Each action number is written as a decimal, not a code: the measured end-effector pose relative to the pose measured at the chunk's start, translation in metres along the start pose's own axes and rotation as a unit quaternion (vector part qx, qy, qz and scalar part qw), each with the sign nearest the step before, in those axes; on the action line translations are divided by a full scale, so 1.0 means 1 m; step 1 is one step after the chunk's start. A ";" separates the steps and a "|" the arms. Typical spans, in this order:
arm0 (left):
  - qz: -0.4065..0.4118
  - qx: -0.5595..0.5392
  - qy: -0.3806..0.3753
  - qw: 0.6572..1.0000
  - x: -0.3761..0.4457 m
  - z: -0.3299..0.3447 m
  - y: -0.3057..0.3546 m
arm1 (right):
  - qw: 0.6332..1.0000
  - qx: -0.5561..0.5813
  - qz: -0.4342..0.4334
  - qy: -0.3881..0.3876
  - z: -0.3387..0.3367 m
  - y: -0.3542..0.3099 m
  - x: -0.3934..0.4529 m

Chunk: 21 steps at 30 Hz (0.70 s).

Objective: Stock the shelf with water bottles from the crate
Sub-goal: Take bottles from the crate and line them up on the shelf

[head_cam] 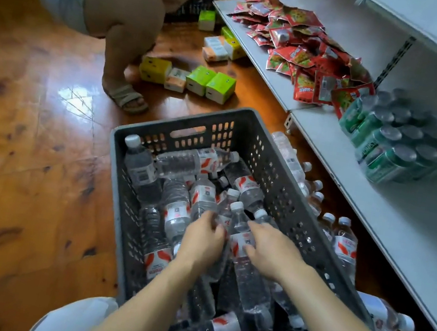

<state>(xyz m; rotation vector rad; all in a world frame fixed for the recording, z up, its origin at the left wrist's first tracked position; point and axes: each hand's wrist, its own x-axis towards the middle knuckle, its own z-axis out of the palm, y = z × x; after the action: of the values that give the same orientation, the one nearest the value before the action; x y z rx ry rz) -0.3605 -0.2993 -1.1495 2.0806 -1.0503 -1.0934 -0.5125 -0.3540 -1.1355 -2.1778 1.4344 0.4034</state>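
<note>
While both my hands reach into the grey crate [246,129] at lower centre, my left hand [203,239] and right hand [269,249] curling onto upright water bottles [237,217], I judge lifting them to the white shelf [404,225] at right comes next.

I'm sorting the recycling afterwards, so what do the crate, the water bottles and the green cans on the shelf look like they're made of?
Crate: grey moulded plastic, matt, judging by its perforated walls and cut-out handle.
Water bottles: clear thin plastic with ribbed sides, white screw caps and printed red-and-white labels.
Green cans: probably aluminium, with dull silver tops; a glossy clear film seems to wrap them as a pack.
</note>
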 end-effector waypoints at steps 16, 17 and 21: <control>0.040 0.593 0.102 0.797 0.087 -0.147 0.014 | 0.987 0.039 -0.157 0.016 -0.040 -0.090 0.028; 0.044 0.602 0.113 0.789 0.088 -0.149 0.016 | 0.987 0.039 -0.155 0.012 -0.038 -0.089 0.027; 0.094 0.638 0.143 0.751 0.089 -0.159 0.028 | 0.988 0.037 -0.147 -0.011 -0.031 -0.082 0.022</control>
<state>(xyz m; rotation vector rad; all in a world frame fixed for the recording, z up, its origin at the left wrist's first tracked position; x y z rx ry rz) -0.2032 -0.3710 -1.0837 2.8105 -2.1078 0.2909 -0.4297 -0.3616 -1.1012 -2.2702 1.0761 0.2613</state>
